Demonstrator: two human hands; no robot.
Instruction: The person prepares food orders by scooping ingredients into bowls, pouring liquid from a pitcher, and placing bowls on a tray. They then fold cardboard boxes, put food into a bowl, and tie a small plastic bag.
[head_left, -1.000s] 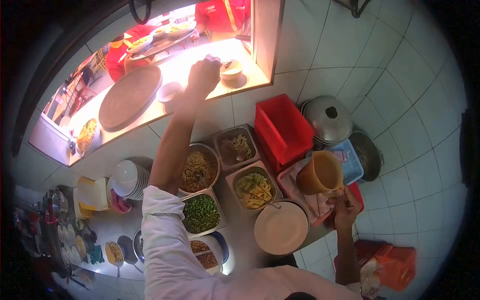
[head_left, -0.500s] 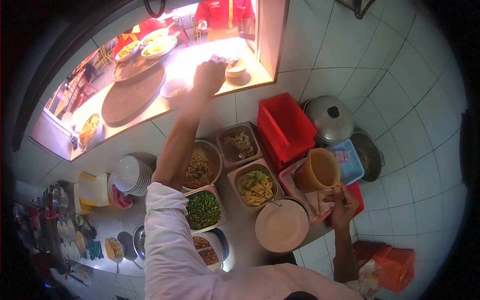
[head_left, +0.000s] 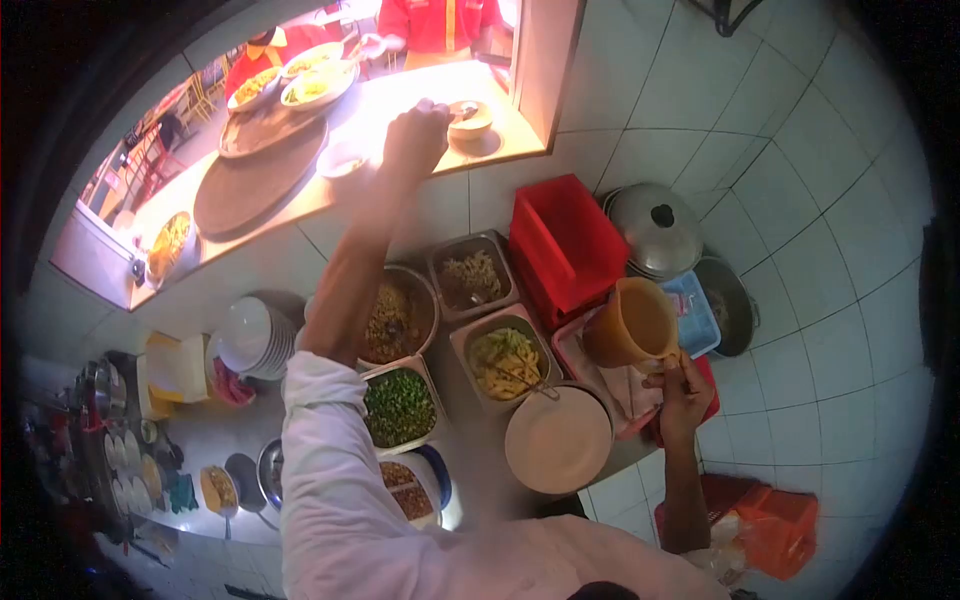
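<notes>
My left hand (head_left: 415,140) stretches up to the bright serving counter. Its fingers are closed on what looks like the handle of a spoon (head_left: 467,112), whose other end rests in a small bowl (head_left: 472,128); glare blurs the grip. Low on the right, my right hand (head_left: 682,393) is shut on the handle of a brown plastic pitcher (head_left: 640,325), tilted with its mouth toward me. Beneath the pitcher lies a pink tray (head_left: 630,400). A round plate (head_left: 558,438) sits to its left.
Food pans of chopped greens (head_left: 400,408), yellow-green vegetables (head_left: 505,368) and mushroom-like pieces (head_left: 478,275) cover the worktop. A red bin (head_left: 570,245) and a lidded pot (head_left: 660,230) stand by the wall. Beyond the counter is a person in red (head_left: 440,25).
The view has shifted slightly. Both hands keep nearly the same places, the left by the bowl and the right on the pitcher. Across the counter, a person's hand has moved toward the filled plates.
</notes>
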